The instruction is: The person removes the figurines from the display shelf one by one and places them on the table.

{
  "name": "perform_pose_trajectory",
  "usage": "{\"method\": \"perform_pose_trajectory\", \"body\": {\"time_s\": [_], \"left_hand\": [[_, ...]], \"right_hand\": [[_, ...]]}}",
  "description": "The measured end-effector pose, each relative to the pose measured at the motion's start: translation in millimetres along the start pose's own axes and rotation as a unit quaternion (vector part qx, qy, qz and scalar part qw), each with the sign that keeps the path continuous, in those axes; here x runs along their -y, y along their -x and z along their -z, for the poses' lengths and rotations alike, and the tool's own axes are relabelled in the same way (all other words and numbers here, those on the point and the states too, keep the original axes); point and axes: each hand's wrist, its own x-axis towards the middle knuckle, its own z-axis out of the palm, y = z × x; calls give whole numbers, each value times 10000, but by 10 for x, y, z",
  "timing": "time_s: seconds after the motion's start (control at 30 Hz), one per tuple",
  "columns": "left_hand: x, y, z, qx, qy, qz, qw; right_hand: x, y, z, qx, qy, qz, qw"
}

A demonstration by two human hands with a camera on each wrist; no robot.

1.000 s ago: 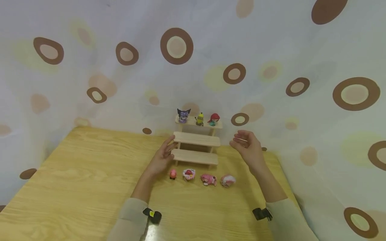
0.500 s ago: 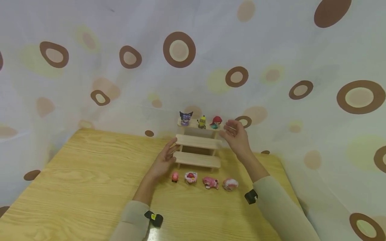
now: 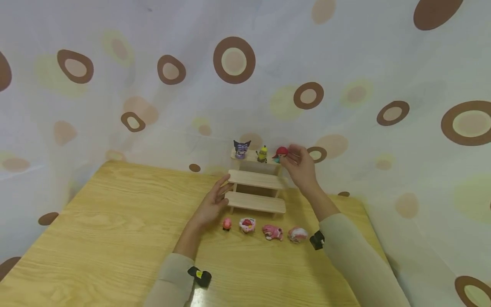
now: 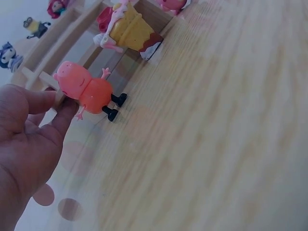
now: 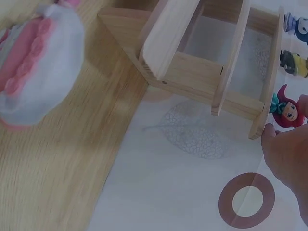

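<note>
Pale wood forms the three-tier stand [image 3: 255, 179], which I see upright on the table [image 3: 115, 238] before a dotted cloth [image 3: 184, 25]. From my distant seat I make out the left hand [image 3: 210, 209] at the stand's left side: its thumb and fingers are spread apart, touching the ends of the lower two steps [image 3: 255, 202]. At the right end of the top step [image 3: 252, 156], the right hand [image 3: 303, 170] pinches the red-haired figure [image 3: 281, 150], which sits upright on that step. I see the two hands well apart, the stand between them. Left of the red-haired figure, the yellow figure [image 3: 262, 155] comes first, then the purple figure [image 3: 241, 150] with dark pointed ears. In front of the stand I count four more in a row: the pink pig [image 4: 91, 94] just beside the left hand, the cone-shaped figure [image 4: 133, 30], the deep-pink figure [image 3: 272, 232] and the pink-and-white figure [image 3: 297, 234]. Light sleeves [image 3: 172, 273] cover both forearms.
</note>
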Motion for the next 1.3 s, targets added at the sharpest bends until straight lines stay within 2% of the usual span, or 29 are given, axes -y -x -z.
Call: {"method": "perform_pose_trajectory", "body": {"time_s": [0.17,0.37,0.67,0.97,1.3], "left_hand": [[5,1,-10,8,19,6,10000],[7,2,-23,1,-19,42,10000],[1,-9,-22,4,-25,53,10000],[8,8,13,49,31,-3,10000],[3,-2,-8,-3,7,52,10000]], "right_hand": [[24,-58,-63,-108,-83,19,9999],[31,-81,-103,-72,156,191,9997],[25,-59,-75,-170,390,214,9989],[61,112,80,49,455,549,9974],[288,343,375,302,940,1005,9900]]}}
